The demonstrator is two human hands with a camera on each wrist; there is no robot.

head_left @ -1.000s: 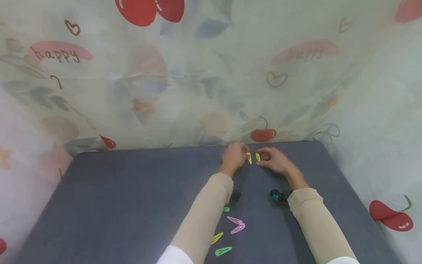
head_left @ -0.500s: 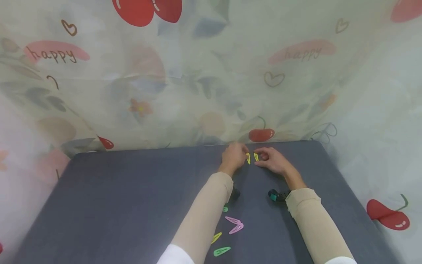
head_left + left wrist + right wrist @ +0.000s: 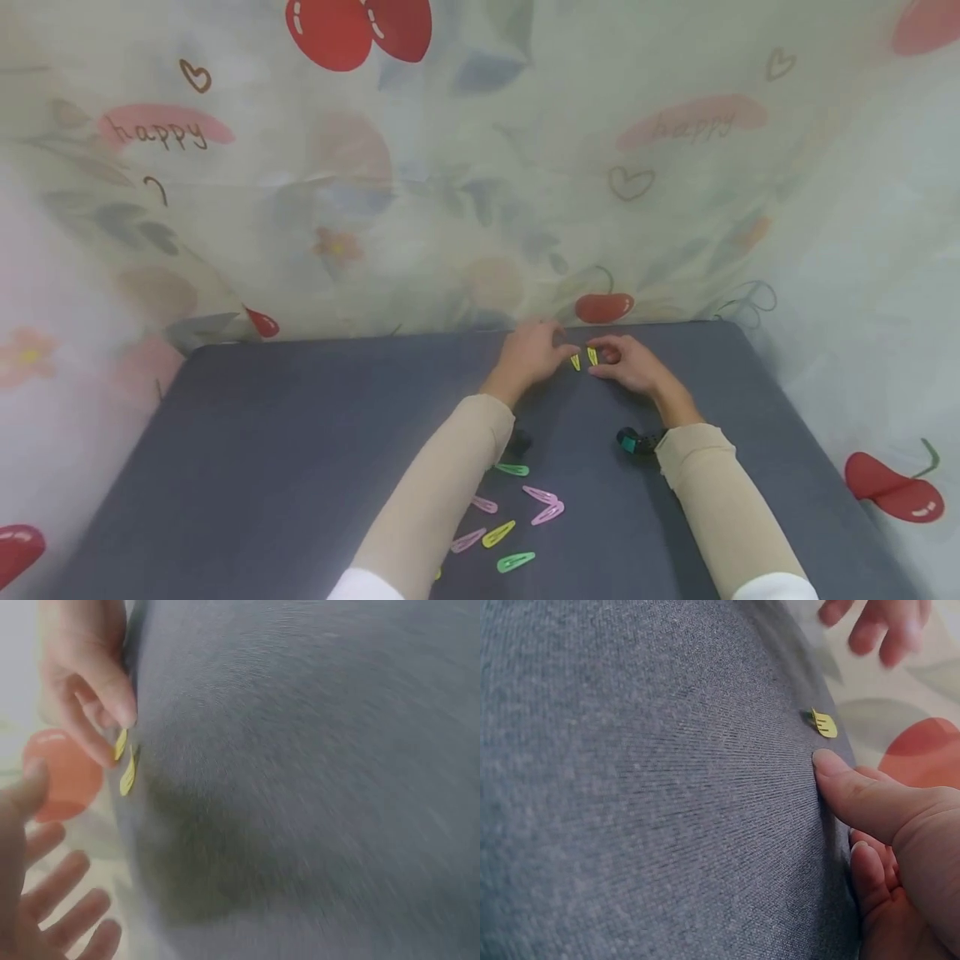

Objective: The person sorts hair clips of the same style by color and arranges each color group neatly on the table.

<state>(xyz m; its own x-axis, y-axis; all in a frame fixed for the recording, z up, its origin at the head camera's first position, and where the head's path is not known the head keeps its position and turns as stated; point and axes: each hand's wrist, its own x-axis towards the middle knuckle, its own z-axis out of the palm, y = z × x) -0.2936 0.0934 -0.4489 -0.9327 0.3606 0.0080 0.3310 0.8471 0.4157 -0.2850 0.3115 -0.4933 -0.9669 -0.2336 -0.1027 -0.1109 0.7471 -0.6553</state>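
Note:
Two small yellow hair clips stand side by side near the table's back edge, the left clip [image 3: 576, 362] apart from the right clip [image 3: 592, 356]. My left hand [image 3: 531, 352] is just left of the left clip; in the left wrist view its fingers [image 3: 60, 881] are spread and hold nothing. The right hand [image 3: 633, 365] has the right clip between thumb and fingertips; the left wrist view shows that clip [image 3: 121, 744] there. In the right wrist view, the left clip [image 3: 824, 724] shows beyond my right thumb [image 3: 855, 791], which hides the other clip.
Nearer on the grey table [image 3: 300, 450] lie several clips: green [image 3: 516, 562], yellow [image 3: 498, 534] and pink [image 3: 468, 541], some partly behind my left forearm. A patterned cloth [image 3: 450, 208] hangs along the back edge. Dark wrist devices, one at the right wrist [image 3: 637, 442], hang below the sleeves.
My left hand has let go of the left clip and drawn slightly left, its fingers opening. The right hand stays at its clip. More clips show beside the left forearm.

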